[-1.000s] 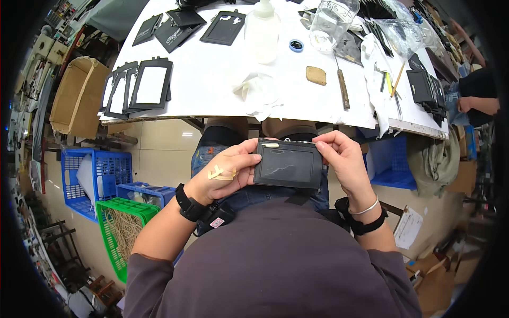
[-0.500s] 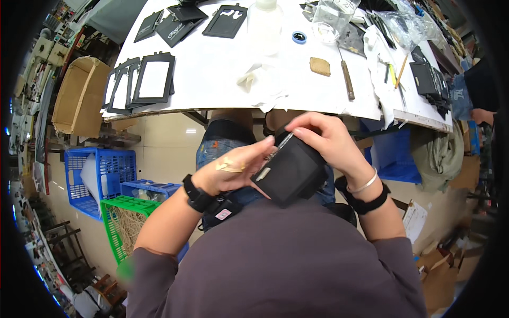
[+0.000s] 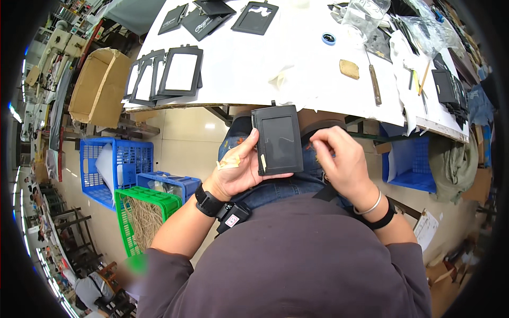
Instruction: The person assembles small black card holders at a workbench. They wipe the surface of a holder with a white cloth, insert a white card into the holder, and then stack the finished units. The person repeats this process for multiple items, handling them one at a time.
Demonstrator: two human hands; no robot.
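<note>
A black card holder [image 3: 279, 142] with a dark window in a raised frame stands nearly upright over my lap. Along its left edge runs a zipper, with a small pale pull tab near the lower corner. My left hand [image 3: 238, 168] grips it from the left, thumb on the edge and fingers behind and beneath. Yellowish tape strips cling to that hand near the thumb's base. To the right of the holder and apart from it, my right hand [image 3: 341, 161] is raised with fingers curled in; whether anything small sits between them is hidden.
Ahead is a white-covered table [image 3: 233, 79] bearing framed black card holders [image 3: 183, 71], a tape roll [image 3: 328, 38], a tan block [image 3: 349, 69] and a wooden-handled awl [image 3: 375, 85]. A green crate [image 3: 151, 196], blue crates [image 3: 132, 151] and a cardboard box [image 3: 98, 87] stand left.
The card holder has turned from a slant to nearly upright, window now showing. My right hand has let go of its zipper edge and moved off right; my left hand still holds it.
</note>
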